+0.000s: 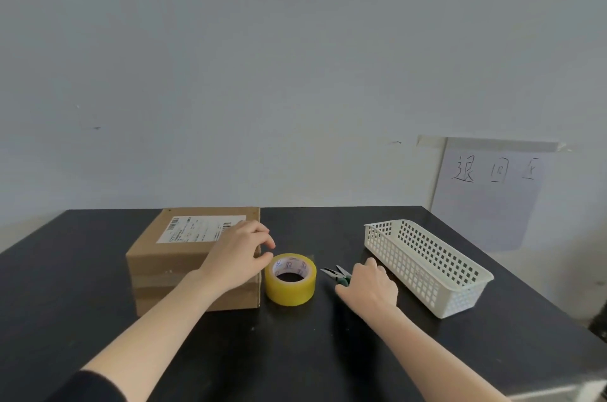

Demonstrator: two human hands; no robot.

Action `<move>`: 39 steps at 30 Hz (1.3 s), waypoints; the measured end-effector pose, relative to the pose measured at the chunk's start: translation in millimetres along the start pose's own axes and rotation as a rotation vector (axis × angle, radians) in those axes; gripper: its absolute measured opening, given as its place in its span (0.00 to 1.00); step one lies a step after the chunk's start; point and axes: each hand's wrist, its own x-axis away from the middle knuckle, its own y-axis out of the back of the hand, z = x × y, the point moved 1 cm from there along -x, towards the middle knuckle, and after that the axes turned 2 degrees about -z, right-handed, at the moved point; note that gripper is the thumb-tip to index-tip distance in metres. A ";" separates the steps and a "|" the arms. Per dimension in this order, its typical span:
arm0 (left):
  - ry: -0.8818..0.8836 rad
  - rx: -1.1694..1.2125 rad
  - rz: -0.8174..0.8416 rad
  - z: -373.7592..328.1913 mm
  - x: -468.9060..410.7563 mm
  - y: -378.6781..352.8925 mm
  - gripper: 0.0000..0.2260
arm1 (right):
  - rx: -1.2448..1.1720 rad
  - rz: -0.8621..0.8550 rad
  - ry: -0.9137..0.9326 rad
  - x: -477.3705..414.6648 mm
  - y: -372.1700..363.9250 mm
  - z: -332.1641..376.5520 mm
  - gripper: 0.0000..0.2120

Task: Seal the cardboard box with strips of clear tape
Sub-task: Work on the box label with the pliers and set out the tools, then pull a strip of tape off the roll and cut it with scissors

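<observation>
A closed brown cardboard box with a white shipping label sits at the left of the black table. A yellowish roll of clear tape lies flat just right of the box. My left hand hovers over the box's right edge, fingers loosely curved, thumb and fingertips close to the roll's rim; no grip on it shows. My right hand covers the green handles of small scissors, whose open blades point left toward the roll.
A white perforated plastic basket stands at the right, angled toward the near right. The black table ends at a grey wall behind. A handwritten paper sheet is taped to the wall at right.
</observation>
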 end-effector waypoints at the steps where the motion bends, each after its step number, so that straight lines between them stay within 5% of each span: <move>1: 0.000 -0.004 -0.003 -0.2 0.1 0.1 0.08 | 0.003 -0.001 -0.006 1.6 -1.4 1.8 0.21; 39: -0.088 -0.044 -0.027 6.0 6.1 -4.5 0.08 | -0.012 -0.043 -0.099 19.8 -42.7 36.5 0.27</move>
